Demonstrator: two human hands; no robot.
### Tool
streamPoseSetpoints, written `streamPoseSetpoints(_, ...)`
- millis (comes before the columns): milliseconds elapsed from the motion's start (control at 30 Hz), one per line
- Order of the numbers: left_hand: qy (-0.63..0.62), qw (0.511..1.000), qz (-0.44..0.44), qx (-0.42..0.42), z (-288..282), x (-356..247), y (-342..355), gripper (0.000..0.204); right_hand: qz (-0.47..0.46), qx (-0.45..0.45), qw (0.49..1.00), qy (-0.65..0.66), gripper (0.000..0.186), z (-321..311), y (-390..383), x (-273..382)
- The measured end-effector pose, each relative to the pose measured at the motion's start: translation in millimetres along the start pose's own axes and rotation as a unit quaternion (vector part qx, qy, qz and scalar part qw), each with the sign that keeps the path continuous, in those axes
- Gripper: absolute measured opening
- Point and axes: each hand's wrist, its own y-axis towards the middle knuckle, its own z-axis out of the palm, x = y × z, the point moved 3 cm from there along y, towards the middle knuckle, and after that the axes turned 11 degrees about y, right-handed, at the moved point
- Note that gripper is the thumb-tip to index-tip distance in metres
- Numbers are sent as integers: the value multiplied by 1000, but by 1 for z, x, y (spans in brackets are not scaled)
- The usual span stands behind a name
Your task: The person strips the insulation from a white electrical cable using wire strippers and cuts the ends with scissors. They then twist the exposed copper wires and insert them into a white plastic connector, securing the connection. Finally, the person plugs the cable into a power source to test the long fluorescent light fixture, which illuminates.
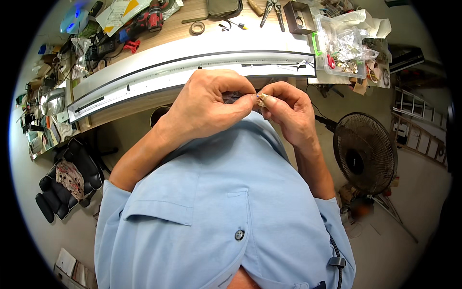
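In front of my body, my left hand (214, 103) is closed, thumb and index finger pinched at the tip of a small yellowish piece with coloured bits (262, 100). My right hand (288, 113) pinches that small piece between thumb and index finger; its exact shape is too small to tell. Something dark shows behind my left fingers, partly hidden. Just beyond both hands, a long white channel with a black rim (159, 77) lies along the front of the wooden bench (187, 38), with thin black strips inside it.
A red drill (153, 17), tape roll (197, 28), pliers (273, 14), metal box (298, 17) and cluttered plastic bin (339, 45) sit on the bench. A black fan (363, 151) and ladders (418, 135) are at right, a black chair (67, 180) at lower left.
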Motion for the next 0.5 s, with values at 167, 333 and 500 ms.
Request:
streamPoseSetpoints(167, 32, 999, 18, 17, -6, -4, 4, 10, -9, -4, 1000, -12, 18, 3, 0, 2)
streamPoseSetpoints(333, 66, 994, 76, 37, -8, -3, 9, 10, 16, -9, 998, -55, 18, 2, 1, 4)
streamPoseSetpoints(500, 76, 991, 84, 71, -8, 1, 13, 10, 25, 3, 999, -34, 19, 4, 2, 1)
